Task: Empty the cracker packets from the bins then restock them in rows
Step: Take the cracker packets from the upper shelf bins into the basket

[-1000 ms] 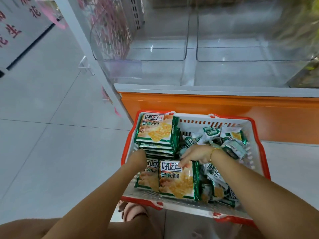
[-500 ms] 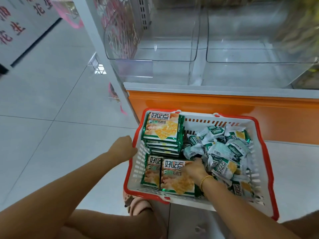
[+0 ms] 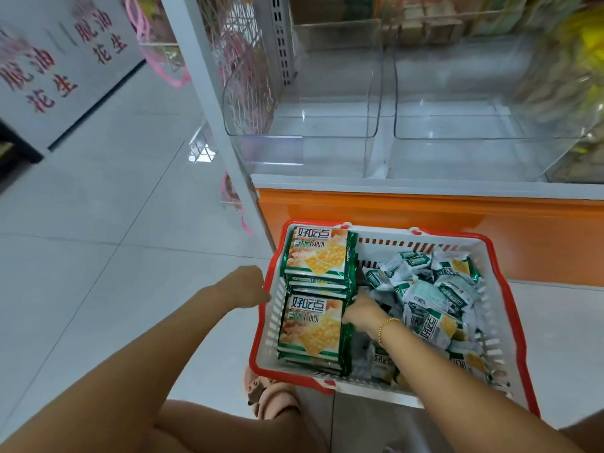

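1. The left hand (image 3: 243, 286) is held with its fingers curled, right against the outer left rim of the basket (image 3: 392, 238). Whether the rim is gripped cannot be told.
2. The right hand (image 3: 359, 313) is lowered inside the basket, with a gold bracelet (image 3: 385, 328) worn at its wrist. Its fingertips are set against the right edge of the near stack of cracker packets (image 3: 310, 325). The fingers are partly hidden, so a grip cannot be told.
3. The far stack of cracker packets (image 3: 315, 256) is found ahead and to the left of the right hand, touching the near stack.
4. The loose small packets (image 3: 434, 295) are heaped just right of the right hand.
5. 2 bins are seen well beyond both hands, the left clear bin (image 3: 304, 125) beside the right clear bin (image 3: 474, 125), above an orange shelf base (image 3: 425, 217).
6. A pink sandal (image 3: 271, 397) is seen nearer than the left hand, by the basket's near corner.
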A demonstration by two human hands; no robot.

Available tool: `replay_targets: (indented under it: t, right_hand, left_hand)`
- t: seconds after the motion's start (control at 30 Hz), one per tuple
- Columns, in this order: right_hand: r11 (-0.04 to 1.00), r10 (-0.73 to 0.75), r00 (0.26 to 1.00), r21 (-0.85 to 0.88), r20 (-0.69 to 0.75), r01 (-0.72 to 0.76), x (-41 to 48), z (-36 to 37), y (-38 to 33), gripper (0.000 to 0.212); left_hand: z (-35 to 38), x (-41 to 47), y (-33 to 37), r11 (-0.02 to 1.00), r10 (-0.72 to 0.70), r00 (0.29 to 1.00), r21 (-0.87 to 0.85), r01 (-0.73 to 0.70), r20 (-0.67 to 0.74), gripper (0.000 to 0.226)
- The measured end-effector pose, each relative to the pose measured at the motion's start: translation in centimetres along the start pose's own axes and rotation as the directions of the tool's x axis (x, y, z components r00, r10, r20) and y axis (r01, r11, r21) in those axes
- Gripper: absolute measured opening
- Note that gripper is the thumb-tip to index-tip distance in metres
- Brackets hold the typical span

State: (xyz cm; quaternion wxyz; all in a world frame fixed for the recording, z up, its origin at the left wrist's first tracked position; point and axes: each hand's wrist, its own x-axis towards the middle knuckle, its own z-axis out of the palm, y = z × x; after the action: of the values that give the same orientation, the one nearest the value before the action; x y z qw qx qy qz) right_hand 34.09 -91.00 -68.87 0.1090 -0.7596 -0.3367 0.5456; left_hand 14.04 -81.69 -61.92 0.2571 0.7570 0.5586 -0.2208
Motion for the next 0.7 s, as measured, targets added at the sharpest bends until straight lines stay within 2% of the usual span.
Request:
replay_targets:
  t: [0.03,0.07,0.1,0.13,0.2,0.23,0.33,0.4,0.47,0.53,0.57,0.63,0.7]
  right_hand:
    - [0.991,-0.027,0.999,-0.133,0.02,0.029,-1.4,-1.3,-0.8,0.025]
    - [0.965,-0.072,0.996,-0.251,0.044,0.081,-2.8,-2.9,-1.7,0.013]
    - [0.914,-0.14,0.987,-0.372,0.076,0.158,-4.0,-4.6,-2.9,0.026]
    - [0.878,-0.222,0.974,-0.423,0.054,0.223,-5.7,-6.6,-4.3,0.037]
    - [0.814,-0.425,0.9,-0.474,-0.095,0.335,-9.4,-10.3,-7.4,0.039]
    - [0.768,-0.539,0.823,-0.507,-0.183,0.391,-12.0,-12.2,-9.2,0.036]
    - [0.589,-0.804,0.488,-0.56,-0.338,0.583,-19.1,-17.5,-15.0,0.027]
    - [0.427,-0.902,0.248,-0.655,-0.352,0.623,-22.6,-20.9,-18.7,0.019]
    - [0.322,-0.931,0.059,-0.731,-0.361,0.602,-25.0,-24.0,-22.1,0.012]
    - [0.268,-0.931,-0.059,-0.782,-0.361,0.563,-26.4,-26.8,-25.3,0.008]
    - [0.26,-0.929,-0.089,-0.807,-0.358,0.531,-26.8,-28.1,-26.9,0.006]
    - [0.266,-0.931,-0.11,-0.855,-0.347,0.445,-27.0,-30.4,-29.9,0.009]
    - [0.276,-0.942,-0.089,-0.898,-0.324,0.343,-26.6,-32.3,-32.8,0.021]
  left_hand:
    - [-1.3,-0.5,0.7,0.999,0.036,0.996,0.01,-0.036,-0.083,0.023]
    - [-2.9,-1.3,1.5,0.996,0.076,0.976,-0.031,-0.084,-0.203,0.023]
    - [-5.0,-2.3,2.6,0.983,0.115,0.931,-0.098,-0.157,-0.346,0.02]
    - [-7.2,-3.6,3.8,0.955,0.15,0.861,-0.155,-0.254,-0.487,0.016]
    - [-11.6,-6.7,6.3,0.883,0.202,0.675,-0.167,-0.439,-0.709,0.011]
    - [-13.7,-8.3,7.2,0.851,0.213,0.58,-0.143,-0.505,-0.786,0.016]
    - [-20.0,-12.0,8.5,0.78,0.191,0.33,-0.061,-0.623,-0.924,0.024]
    - [-24.1,-13.6,8.9,0.77,0.193,0.185,0.032,-0.637,-0.964,0.019]
    - [-28.0,-14.6,8.9,0.775,0.185,0.077,0.097,-0.624,-0.98,0.016]
    - [-31.6,-15.0,8.9,0.784,0.164,0.02,0.118,-0.61,-0.986,0.016]
    - [-33.3,-15.0,8.8,0.792,0.158,0.014,0.118,-0.599,-0.987,0.018]
    - [-36.2,-14.6,8.8,0.823,0.156,0.061,0.096,-0.56,-0.986,0.022]
    - [-38.8,-13.6,8.8,0.861,0.166,0.171,0.059,-0.506,-0.971,0.012]
